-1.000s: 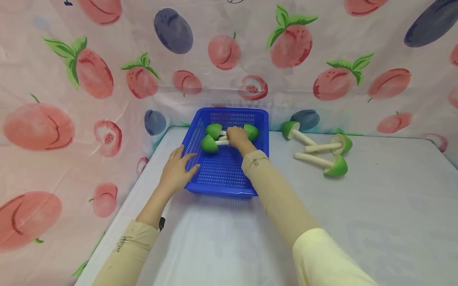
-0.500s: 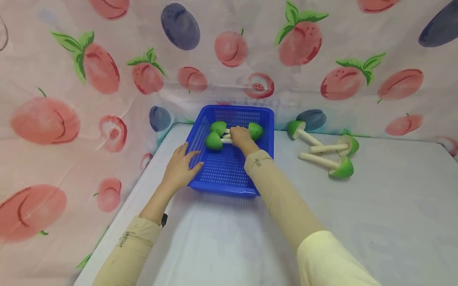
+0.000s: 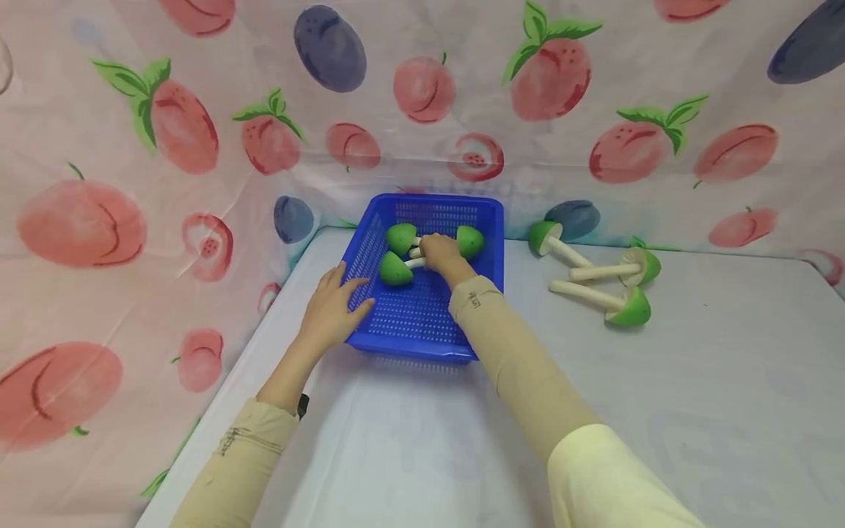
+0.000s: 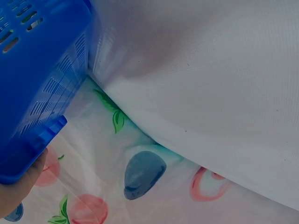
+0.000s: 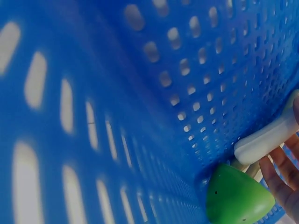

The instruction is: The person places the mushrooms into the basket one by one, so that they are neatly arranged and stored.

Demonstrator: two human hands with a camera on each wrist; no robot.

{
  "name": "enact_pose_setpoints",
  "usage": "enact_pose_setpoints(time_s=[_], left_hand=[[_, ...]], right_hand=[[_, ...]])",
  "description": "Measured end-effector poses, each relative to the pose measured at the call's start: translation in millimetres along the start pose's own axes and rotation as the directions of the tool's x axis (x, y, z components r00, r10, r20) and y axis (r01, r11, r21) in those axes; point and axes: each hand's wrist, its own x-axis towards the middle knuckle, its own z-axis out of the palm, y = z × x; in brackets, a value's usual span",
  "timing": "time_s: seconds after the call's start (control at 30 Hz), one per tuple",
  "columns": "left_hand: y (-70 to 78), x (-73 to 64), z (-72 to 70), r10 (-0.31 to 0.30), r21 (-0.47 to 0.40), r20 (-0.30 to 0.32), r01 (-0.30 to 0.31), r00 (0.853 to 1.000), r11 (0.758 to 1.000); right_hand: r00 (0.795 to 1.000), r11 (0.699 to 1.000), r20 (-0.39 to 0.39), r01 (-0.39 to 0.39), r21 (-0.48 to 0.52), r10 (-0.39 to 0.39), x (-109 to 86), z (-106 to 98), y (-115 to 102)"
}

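Observation:
Green-capped toy mushrooms with pale stems lie in a blue plastic basket (image 3: pixel 409 345). My right hand (image 3: pixel 441 253) reaches inside it, fingers curled round the stem of the front-left mushroom (image 3: pixel 396 269). The right wrist view shows the fingers (image 5: pixel 275 179) against a white stem (image 5: pixel 264 140), beside a green cap (image 5: pixel 238 196). A second mushroom (image 3: pixel 400 239) lies just behind at the left, and another cap (image 3: pixel 470 242) shows right of the hand; their stems are partly hidden. My left hand (image 3: pixel 326 312) rests on the basket's left rim with its fingers spread.
Right of the basket, three more mushrooms lie on the white table: one at the back (image 3: pixel 546 238), one in the middle (image 3: pixel 639 267) and one in front (image 3: pixel 628 308). A fruit-printed cloth (image 3: pixel 422 161) hangs close behind the basket and along the left.
The front-left mushroom's cap has shifted slightly toward me and its stem has tilted under my right hand. My left hand stays at the rim. The view has swung a little to the left.

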Motion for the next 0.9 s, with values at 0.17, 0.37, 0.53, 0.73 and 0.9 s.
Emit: enact_pose_setpoints(time_s=[0.17, 0.37, 0.53, 0.73, 0.9], left_hand=[[0.2, 1.6, 1.7, 0.003, 0.004, -0.002, -0.003, 1.0, 1.0], [0.1, 0.9, 1.3, 0.002, 0.002, -0.001, -0.002, 1.0, 1.0], [-0.4, -0.5, -0.2, -0.001, -0.005, -0.001, 0.001, 1.0, 1.0], [-0.8, -0.5, -0.2, 0.008, -0.003, -0.011, -0.008, 1.0, 1.0], [-0.3, 0.4, 0.4, 0.01, -0.001, -0.012, -0.01, 1.0, 1.0]], right_hand=[[0.999, 1.0, -0.042, -0.021, -0.02, 0.02, -2.1, 0.1, 0.5], [0.996, 0.997, -0.06, -0.063, -0.035, 0.061, -0.3, 3.7, -0.9], [0.996, 0.997, -0.054, -0.073, -0.029, 0.071, 1.3, 5.5, -4.0], [0.997, 0.998, -0.045, -0.058, -0.002, 0.058, -0.1, 4.6, -6.2], [0.999, 0.999, -0.021, -0.028, 0.024, 0.028, -1.4, 2.5, -6.3]])
